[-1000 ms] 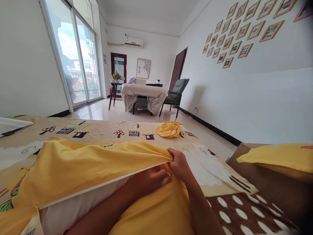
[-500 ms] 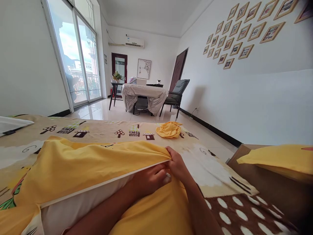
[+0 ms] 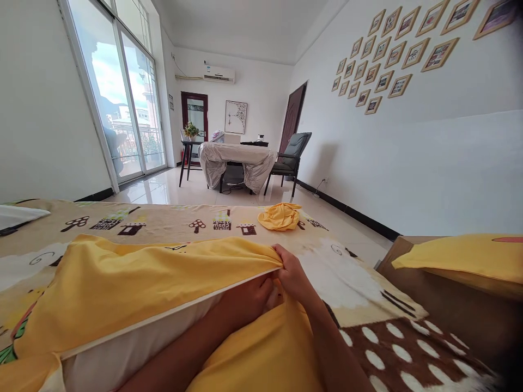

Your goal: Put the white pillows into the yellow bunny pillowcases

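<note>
A yellow pillowcase [image 3: 155, 277] with a pale-edged opening lies across the bed in front of me. Inside that opening shows a white pillow [image 3: 139, 343]. My right hand [image 3: 295, 274] grips the right end of the opening, fingers and thumb closed on the cloth and pulling its upper edge taut. Reaching in from the lower left, my left hand [image 3: 253, 296] is inside the opening just left of the right hand. Its fingers are curled, and their tips are partly hidden by the cloth, so what they hold is unclear. Lower yellow fabric [image 3: 261, 354] bulges beneath my forearms.
The patterned blanket [image 3: 171, 220] covers the bed. A crumpled yellow cloth [image 3: 280, 216] lies toward its far edge. At right, a yellow pillow [image 3: 461, 258] rests on a brown box-like surface [image 3: 433, 294]. Beyond stand a covered table [image 3: 237, 154] and a dark chair [image 3: 292, 158].
My left hand has gone slightly deeper into the opening, its fingers now more curled and hidden. The right hand keeps its grip on the pillowcase. The view has shifted slightly.
</note>
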`<action>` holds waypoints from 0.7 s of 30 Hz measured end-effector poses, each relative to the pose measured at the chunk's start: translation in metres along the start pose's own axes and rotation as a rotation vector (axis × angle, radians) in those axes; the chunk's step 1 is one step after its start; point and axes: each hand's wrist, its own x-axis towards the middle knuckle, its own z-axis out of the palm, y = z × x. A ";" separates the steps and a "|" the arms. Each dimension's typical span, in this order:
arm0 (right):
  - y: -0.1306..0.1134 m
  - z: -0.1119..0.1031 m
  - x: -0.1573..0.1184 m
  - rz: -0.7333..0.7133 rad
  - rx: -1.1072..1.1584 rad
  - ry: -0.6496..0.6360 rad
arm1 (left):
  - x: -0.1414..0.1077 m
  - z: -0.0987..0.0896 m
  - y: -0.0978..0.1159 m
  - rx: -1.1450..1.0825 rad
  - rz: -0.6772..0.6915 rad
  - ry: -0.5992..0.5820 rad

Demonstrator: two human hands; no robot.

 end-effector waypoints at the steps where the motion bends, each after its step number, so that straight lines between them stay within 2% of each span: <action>1: 0.000 -0.001 0.000 -0.007 0.006 -0.010 | -0.001 0.001 -0.001 -0.009 0.006 0.009; 4: 0.001 -0.007 -0.001 -0.011 -0.005 -0.061 | -0.004 0.002 -0.003 0.055 0.061 0.034; 10: 0.007 -0.013 -0.003 0.072 -0.203 -0.161 | -0.007 0.001 -0.002 0.387 0.176 -0.011; 12: 0.006 -0.011 -0.003 0.051 -0.214 -0.171 | -0.007 0.002 -0.002 0.384 0.203 0.013; 16: 0.002 -0.006 -0.002 -0.038 -0.131 -0.099 | -0.006 0.004 -0.005 0.313 0.276 0.082; 21: 0.001 -0.001 -0.001 -0.044 -0.040 -0.051 | -0.006 0.000 -0.004 0.234 0.266 0.130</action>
